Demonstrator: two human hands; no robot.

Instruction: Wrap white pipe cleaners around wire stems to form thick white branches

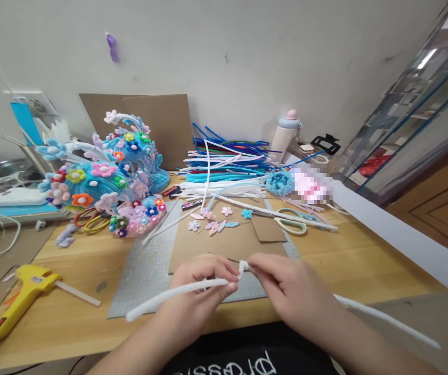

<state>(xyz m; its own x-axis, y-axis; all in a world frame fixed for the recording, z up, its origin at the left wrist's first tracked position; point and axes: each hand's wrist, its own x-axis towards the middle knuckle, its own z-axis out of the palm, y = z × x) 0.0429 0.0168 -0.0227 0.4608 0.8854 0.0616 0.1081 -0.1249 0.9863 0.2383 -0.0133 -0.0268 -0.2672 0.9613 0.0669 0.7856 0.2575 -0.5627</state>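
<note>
My left hand [200,294] and my right hand [286,291] meet over the near edge of the table, both pinched on a white pipe cleaner [169,296]. Its bent part shows between my fingertips. One end runs left past my left wrist, the other runs right past my right forearm. Under my hands lie a brown cardboard sheet [224,242] and a grey cutting mat [145,271].
A yellow glue gun [21,299] lies at the left. A flowered blue pipe-cleaner ornament [102,182] stands behind it. A pile of blue and white pipe cleaners [227,166], small flower pieces [216,221], scissors [292,221] and a bottle [284,135] sit further back.
</note>
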